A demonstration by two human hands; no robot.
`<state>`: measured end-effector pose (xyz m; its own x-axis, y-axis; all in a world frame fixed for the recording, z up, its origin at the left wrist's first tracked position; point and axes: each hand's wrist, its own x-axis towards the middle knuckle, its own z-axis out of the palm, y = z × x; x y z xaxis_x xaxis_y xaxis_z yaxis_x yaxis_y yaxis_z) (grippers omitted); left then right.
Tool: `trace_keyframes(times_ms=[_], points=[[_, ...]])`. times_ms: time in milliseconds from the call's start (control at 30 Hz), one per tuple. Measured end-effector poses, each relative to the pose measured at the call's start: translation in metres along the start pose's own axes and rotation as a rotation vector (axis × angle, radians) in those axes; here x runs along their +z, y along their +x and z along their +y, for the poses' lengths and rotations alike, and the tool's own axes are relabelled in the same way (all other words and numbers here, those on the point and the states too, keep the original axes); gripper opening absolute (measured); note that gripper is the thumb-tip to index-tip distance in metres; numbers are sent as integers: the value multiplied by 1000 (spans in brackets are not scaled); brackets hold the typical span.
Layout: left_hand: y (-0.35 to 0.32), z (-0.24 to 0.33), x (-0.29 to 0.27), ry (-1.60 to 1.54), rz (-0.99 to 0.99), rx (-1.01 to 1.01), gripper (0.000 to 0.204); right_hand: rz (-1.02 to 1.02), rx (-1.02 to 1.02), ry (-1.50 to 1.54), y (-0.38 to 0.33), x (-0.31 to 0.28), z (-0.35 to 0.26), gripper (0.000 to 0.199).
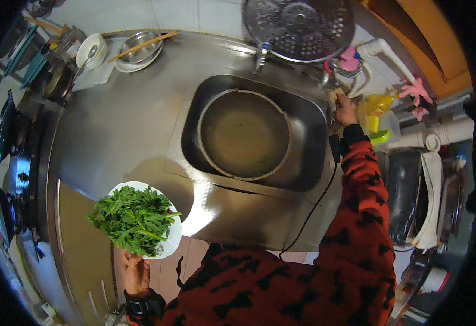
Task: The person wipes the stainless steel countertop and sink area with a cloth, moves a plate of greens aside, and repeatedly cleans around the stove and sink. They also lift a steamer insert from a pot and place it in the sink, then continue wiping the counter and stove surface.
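Observation:
My left hand (135,271) grips the near rim of a white plate (173,239), held beyond the front edge of the counter. On the plate lies a heap of leafy greens (132,217), some stems pointing right. My right hand (346,110) reaches to the far right corner of the sink, its fingers closed at a small tan thing (335,95) that I cannot make out. In the sink (309,127) stands a large round basin (243,136) holding cloudy water.
A tap (260,57) rises behind the sink, below a perforated metal disc (300,24). Bowls (89,51) and chopsticks (142,46) lie at the back left. Yellow bottles (378,104) stand right of my right hand. A black cable (318,204) hangs across the counter.

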<state>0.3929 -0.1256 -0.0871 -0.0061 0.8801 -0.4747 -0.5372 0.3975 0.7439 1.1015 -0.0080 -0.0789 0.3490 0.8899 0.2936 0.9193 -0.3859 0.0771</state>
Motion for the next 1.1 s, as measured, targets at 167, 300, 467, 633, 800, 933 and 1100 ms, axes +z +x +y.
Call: trace_keyframes(times_ms=[167, 300, 467, 633, 800, 933, 1100], points=[[2, -2, -24, 432, 37, 137, 54, -58, -70, 399, 13, 57, -21, 41], [4, 13, -35, -31, 125, -58, 46, 1, 235, 519, -24, 70, 54, 40], [-2, 43, -51, 154, 130, -21, 37, -242, 346, 596, -185, 71, 113, 40], [-9, 66, -69, -125, 20, -30, 37, -452, 402, -223, -327, 37, 33, 60], [-2, 118, -138, -58, -12, -56, 47, -269, 173, -174, -366, -23, -176, 67], [-5, 157, -171, -118, -2, 57, 45, -202, -131, 123, -331, -62, -339, 55], [3, 178, -206, -85, 59, 49, 44, -344, -472, 618, -247, -70, -463, 41]])
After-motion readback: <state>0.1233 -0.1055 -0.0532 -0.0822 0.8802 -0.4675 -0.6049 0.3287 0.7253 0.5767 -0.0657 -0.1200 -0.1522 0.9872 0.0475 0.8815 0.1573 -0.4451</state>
